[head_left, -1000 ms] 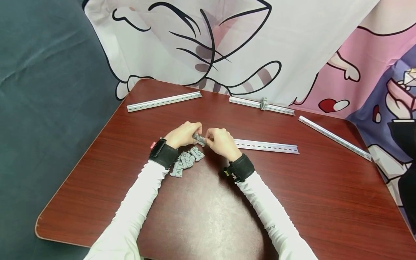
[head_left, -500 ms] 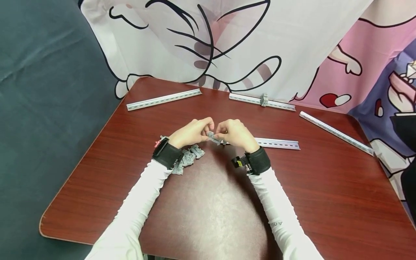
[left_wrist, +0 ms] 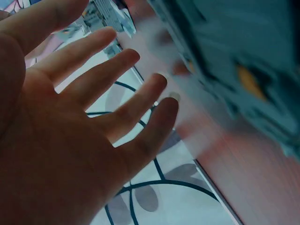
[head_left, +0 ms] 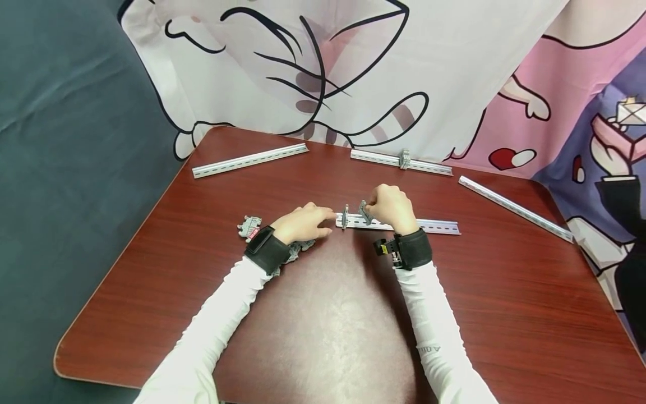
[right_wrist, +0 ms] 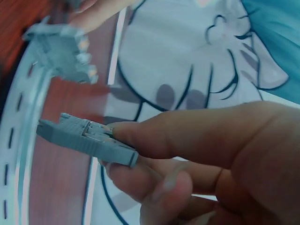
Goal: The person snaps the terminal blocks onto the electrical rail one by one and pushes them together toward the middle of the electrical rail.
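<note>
On table (head_left: 504, 314): four rails (head_left: 398, 225), right hand (head_left: 391, 207) pinching one terminal block (head_left: 364, 211).

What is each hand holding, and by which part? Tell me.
The right hand pinches a small grey plastic terminal block by one end between its fingers. The left hand holds nothing.

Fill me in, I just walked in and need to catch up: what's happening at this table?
A person is fitting small grey terminal blocks onto a metal rail on a red-brown table. The right hand pinches one block just above the rail. Another block already sits on the rail, beside the open left hand. A pile of blocks lies by the left wrist.
</note>
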`<state>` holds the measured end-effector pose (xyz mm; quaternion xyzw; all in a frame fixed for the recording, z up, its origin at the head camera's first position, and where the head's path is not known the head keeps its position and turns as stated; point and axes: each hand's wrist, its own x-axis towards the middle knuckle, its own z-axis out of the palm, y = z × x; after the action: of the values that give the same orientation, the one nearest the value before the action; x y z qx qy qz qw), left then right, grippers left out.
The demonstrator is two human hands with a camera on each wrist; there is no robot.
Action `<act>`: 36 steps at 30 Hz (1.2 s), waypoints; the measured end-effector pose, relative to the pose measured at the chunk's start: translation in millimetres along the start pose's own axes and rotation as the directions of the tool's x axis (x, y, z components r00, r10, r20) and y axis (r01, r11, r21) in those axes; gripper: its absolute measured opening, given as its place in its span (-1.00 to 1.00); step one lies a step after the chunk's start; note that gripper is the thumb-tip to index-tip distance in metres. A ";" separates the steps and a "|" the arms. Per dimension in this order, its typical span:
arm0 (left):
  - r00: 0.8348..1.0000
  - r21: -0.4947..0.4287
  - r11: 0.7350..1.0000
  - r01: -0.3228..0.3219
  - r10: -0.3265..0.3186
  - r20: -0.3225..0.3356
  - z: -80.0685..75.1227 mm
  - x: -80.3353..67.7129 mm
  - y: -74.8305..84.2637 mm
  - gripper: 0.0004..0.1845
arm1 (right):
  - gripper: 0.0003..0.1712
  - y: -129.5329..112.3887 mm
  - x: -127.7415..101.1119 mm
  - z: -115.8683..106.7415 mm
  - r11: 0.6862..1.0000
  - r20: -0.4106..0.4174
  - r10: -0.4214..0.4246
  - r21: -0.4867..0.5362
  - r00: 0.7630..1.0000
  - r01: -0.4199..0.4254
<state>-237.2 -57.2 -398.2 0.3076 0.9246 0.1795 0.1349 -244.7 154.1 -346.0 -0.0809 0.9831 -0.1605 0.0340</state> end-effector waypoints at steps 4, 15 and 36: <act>0.999 0.043 0.999 0.022 -0.024 0.040 5.0 -1.9 8.3 -0.47 | -0.85 -1.7 3.3 9.8 0.998 0.014 0.054 -0.032 0.998 -0.054; 0.997 0.147 0.989 0.018 -0.028 0.072 17.3 -1.9 22.9 -0.61 | -0.66 -10.7 4.7 29.2 0.993 0.042 0.099 -0.066 0.994 -0.097; 0.999 0.193 0.981 0.016 -0.024 0.039 16.4 0.4 27.3 -0.67 | -0.62 -6.1 13.4 27.1 0.992 0.175 0.122 0.002 0.977 -0.124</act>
<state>-217.4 -32.4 -401.7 0.3136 0.9377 0.0816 0.1251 -254.5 137.7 -370.2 -0.0334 0.9785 -0.1566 0.1303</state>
